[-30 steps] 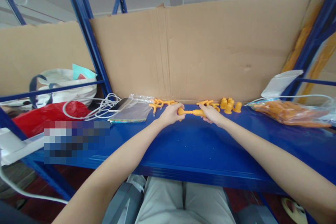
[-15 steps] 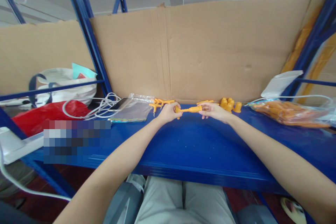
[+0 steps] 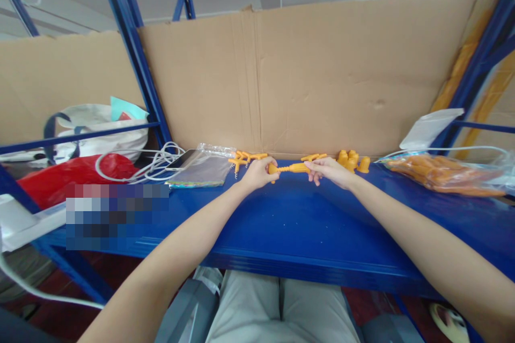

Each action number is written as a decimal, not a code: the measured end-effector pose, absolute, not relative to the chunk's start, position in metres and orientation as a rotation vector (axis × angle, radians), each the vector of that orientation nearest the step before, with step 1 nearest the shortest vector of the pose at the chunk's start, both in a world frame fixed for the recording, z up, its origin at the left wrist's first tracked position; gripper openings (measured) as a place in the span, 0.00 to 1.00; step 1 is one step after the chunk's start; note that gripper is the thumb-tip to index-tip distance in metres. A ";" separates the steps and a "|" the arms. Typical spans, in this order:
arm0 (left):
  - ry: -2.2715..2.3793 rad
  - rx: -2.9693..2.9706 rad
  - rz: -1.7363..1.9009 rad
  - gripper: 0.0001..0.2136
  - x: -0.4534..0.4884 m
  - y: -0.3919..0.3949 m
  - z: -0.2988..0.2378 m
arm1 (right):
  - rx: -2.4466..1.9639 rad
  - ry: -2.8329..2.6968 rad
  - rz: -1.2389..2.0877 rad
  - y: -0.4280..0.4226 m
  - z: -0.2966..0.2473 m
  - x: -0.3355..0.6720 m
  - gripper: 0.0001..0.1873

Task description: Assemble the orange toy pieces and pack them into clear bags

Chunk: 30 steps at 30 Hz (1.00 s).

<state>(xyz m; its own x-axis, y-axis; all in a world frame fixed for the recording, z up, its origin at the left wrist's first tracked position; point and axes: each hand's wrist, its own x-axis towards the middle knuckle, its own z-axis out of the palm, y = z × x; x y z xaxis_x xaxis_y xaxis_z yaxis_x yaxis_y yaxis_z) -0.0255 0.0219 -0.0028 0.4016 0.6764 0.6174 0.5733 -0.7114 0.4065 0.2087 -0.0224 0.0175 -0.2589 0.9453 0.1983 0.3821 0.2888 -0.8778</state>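
Over the blue shelf top, an orange plastic corkscrew (image 3: pixel 296 168) lies level between my two hands. My left hand (image 3: pixel 260 171) is closed on its left end, by the narrow ribbed stem. At the wider right end, my right hand (image 3: pixel 325 170) pinches with thumb and forefinger, the other fingers curled below. Fingers hide both ends of the piece. Just behind my left hand lie several orange T-shaped handles (image 3: pixel 240 157), some with metal spirals. Orange sticks (image 3: pixel 314 156) lie behind my right hand, and orange bell-shaped caps (image 3: pixel 363 164) stand to its right.
A clear plastic bag (image 3: pixel 201 170) lies left, near tangled white cables (image 3: pixel 161 163) and a red bag (image 3: pixel 80 177). Right is a bag of orange parts (image 3: pixel 442 171). A cardboard panel (image 3: pixel 314 80) closes the back; the blue shelf (image 3: pixel 289 225) ends before my lap.
My right hand's fingers have shifted and rolled a little on the corkscrew's wide end. More of the sticks behind that hand shows. My left hand has stayed put.
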 end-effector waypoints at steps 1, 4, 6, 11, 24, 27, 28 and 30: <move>1.126 2.516 1.208 0.07 -0.025 0.022 -0.003 | -1.208 -1.781 0.933 -0.023 0.018 0.208 0.24; 1.111 2.497 1.224 0.07 -0.025 0.023 -0.005 | -1.231 -1.749 0.936 -0.025 0.020 0.206 0.24; 1.098 2.497 1.246 0.07 -0.024 0.023 -0.007 | -1.233 -1.728 0.947 -0.025 0.019 0.206 0.24; 1.140 2.560 1.293 0.07 -0.023 0.021 -0.006 | -1.180 -1.623 1.038 -0.022 0.015 0.204 0.22; 1.125 2.667 1.447 0.16 -0.022 0.023 -0.008 | -1.140 -1.535 0.973 -0.012 0.012 0.208 0.22; 1.109 2.635 1.364 0.24 -0.021 0.024 -0.011 | -1.217 -1.461 0.795 -0.006 0.013 0.213 0.19; 1.106 2.631 1.319 0.24 -0.021 0.025 -0.012 | -1.255 -1.426 0.709 -0.004 0.012 0.216 0.17; 1.097 2.640 1.231 0.23 -0.021 0.026 -0.014 | -1.336 -1.374 0.479 0.002 0.009 0.223 0.17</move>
<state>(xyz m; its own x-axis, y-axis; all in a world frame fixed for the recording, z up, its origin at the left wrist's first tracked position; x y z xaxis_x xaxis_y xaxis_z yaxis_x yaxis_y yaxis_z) -0.0208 0.0264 -0.0138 0.4389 0.6095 0.6602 0.5860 -0.7512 0.3038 0.2233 0.0023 0.0095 0.2435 0.8787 0.4106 0.4330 0.2804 -0.8567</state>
